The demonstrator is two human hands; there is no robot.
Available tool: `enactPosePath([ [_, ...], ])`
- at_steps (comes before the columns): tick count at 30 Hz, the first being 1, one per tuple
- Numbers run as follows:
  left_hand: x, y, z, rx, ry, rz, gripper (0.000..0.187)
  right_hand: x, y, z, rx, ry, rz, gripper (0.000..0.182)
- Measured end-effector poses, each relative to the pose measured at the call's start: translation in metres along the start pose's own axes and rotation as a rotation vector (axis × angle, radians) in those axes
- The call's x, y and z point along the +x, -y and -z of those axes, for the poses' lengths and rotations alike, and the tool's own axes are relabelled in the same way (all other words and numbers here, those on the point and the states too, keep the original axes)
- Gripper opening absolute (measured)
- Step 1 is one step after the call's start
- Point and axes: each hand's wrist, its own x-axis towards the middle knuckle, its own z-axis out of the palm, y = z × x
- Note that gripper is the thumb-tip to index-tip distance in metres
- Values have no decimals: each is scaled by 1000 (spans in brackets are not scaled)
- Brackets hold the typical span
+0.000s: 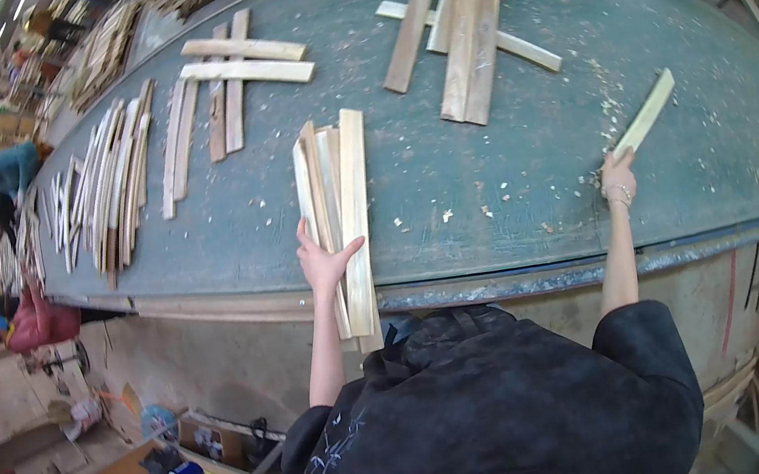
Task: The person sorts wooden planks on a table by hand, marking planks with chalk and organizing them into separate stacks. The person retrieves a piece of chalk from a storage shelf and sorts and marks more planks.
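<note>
My left hand [325, 262] is spread across a small bundle of pale wooden slats [352, 186], thumb on the right side and fingers on the left. The slats lie lengthwise, their near ends jutting past the table's front edge toward my body. Off to the right, my right hand [618, 177] is closed round the near end of a shorter, light wooden strip [649, 105]. This strip slants away up and to the right, close over the green table [492, 188].
Crossed slats [472, 41] lie at the far middle of the table, with another crossed group [245, 64] left of them. A row of slats [113, 171] spreads further left. Wood chips dot the surface. Other people [42, 319] are at the left end.
</note>
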Motion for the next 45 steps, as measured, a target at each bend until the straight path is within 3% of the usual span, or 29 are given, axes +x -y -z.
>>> enactPosePath([
  [1,1,1,1,-24,-15,-10,112,-12,9,8,-9,10,34,71],
  [3,7,10,3,-168,21,38,110,-54,31,29,543,-181,238,63],
  [5,35,59,-20,-403,54,62,99,-97,45,29,883,-5,316,52],
  [6,33,50,-6,-526,217,162,88,-139,58,41,962,92,336,49],
  [7,30,38,10,-535,203,170,88,-192,78,59,1041,185,352,46],
  [8,26,29,26,-565,312,223,85,-245,101,74,1066,218,395,46],
  [9,25,28,34,-591,426,277,83,-275,103,61,1005,278,476,47],
  [10,30,41,28,-656,429,245,78,-313,110,60,846,457,401,51],
  [11,34,51,23,-663,426,250,78,-343,117,48,703,403,571,55],
  [13,40,67,15,-745,475,210,77,-385,118,5,277,505,885,59],
  [14,38,68,12,-745,464,188,72,-400,116,-23,165,613,940,59],
  [16,26,64,16,-506,381,119,73,-429,126,-32,-39,730,973,61],
  [17,30,71,15,-302,331,42,73,-435,133,-27,-40,723,986,61],
  [19,28,89,18,-261,293,-166,72,-426,137,-22,178,851,985,59],
  [21,20,107,34,-352,239,-256,66,-406,136,-36,460,741,938,54],
  [24,6,150,86,-513,197,-300,57,-397,166,-13,448,378,849,42],
  [26,-3,197,129,-510,89,-319,51,-366,174,-47,352,198,756,36],
  [27,-6,224,148,-474,-18,-336,48,-377,190,-50,347,206,782,36],
  [29,-8,274,185,-456,-143,-164,40,-406,225,-52,392,145,797,29],
  [31,1,315,214,-491,-278,-2,34,-451,265,-59,364,286,887,23],
  [34,25,334,255,-549,-347,59,31,-491,318,-123,365,643,1007,37],
  [36,47,332,273,-509,-312,52,30,-540,367,-133,309,598,1083,57],
  [40,128,328,285,-283,-176,-131,34,-602,483,-186,234,477,1120,68],
  [42,185,327,279,-162,-124,-189,37,-617,541,-228,163,423,1029,72],
  [43,215,324,275,61,-178,-262,42,-625,558,-245,171,414,1010,72],
  [44,244,319,270,286,-236,-340,47,-633,577,-260,115,292,949,71],
  [45,271,311,265,293,-234,-372,47,-635,602,-271,65,168,882,71],
])
